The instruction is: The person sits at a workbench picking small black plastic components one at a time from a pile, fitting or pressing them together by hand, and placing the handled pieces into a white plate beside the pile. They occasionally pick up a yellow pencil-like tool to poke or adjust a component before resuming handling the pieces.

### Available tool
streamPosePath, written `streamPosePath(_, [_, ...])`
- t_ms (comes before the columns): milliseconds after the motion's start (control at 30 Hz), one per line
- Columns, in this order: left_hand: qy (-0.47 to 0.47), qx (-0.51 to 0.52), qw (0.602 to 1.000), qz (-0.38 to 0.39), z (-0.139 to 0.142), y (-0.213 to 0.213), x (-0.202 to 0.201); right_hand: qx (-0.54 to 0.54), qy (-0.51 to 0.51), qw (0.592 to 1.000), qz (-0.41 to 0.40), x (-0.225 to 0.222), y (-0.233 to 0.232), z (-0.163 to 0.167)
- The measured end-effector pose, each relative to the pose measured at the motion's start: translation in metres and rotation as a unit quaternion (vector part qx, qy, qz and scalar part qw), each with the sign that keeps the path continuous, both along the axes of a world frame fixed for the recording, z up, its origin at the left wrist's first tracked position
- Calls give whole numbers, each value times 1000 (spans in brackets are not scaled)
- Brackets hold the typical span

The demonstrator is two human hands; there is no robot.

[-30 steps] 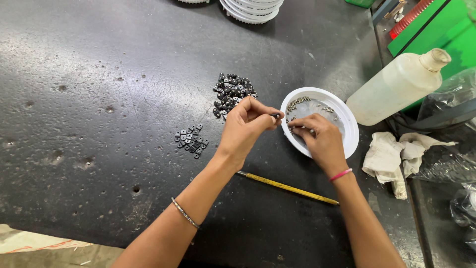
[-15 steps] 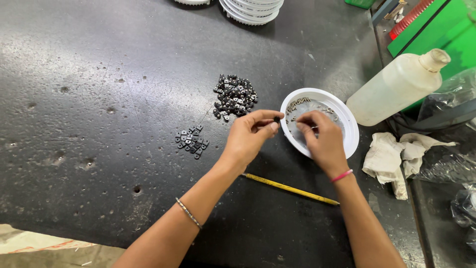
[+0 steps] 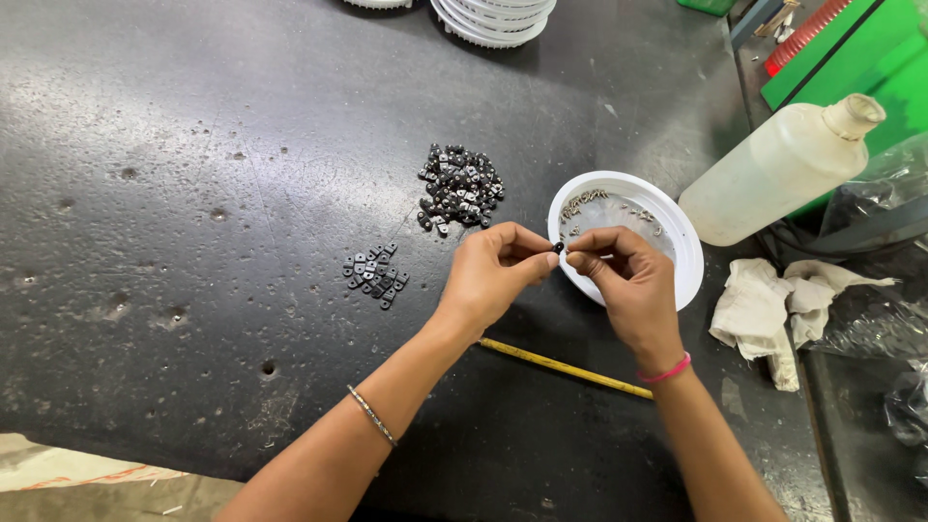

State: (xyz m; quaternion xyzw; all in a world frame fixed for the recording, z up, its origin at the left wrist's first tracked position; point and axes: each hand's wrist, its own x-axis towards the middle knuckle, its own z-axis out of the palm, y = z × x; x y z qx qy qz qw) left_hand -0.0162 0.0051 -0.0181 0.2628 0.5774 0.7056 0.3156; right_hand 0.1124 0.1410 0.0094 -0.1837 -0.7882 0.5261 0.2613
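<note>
My left hand (image 3: pixel 493 275) pinches a tiny black part (image 3: pixel 558 247) between thumb and forefinger, just over the left rim of a white dish (image 3: pixel 688 280). My right hand (image 3: pixel 628 285) meets it fingertip to fingertip, pinched on something too small to make out. The dish holds several small metal pieces (image 3: pixel 585 201). A large heap of small black parts (image 3: pixel 461 188) lies above my left hand. A smaller cluster of black parts (image 3: pixel 375 274) lies to its left.
A yellow stick (image 3: pixel 565 367) lies on the black worktable (image 3: pixel 193 193) under my wrists. A white plastic bottle (image 3: pixel 778 169) rests on its side at right, with a crumpled white rag (image 3: pixel 773 304) below it. Stacked white dishes (image 3: pixel 493 14) stand at the far edge.
My hands have come slightly back from over the dish toward its left rim. The fingertips now meet around the tiny black part.
</note>
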Motion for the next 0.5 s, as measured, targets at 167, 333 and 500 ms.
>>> streamPosePath(167, [17,-3,1000,-11,1,-1,2,-15,-4,1000,-4,0,-1,0])
streamPosePath(333, [44,-10,999,-13,5,-2,3,-23,-10,1000,-6,0,-1,0])
streamPosePath(500, [131,-45,990,13,9,-3,5,-30,-17,999,-6,0,-1,-1])
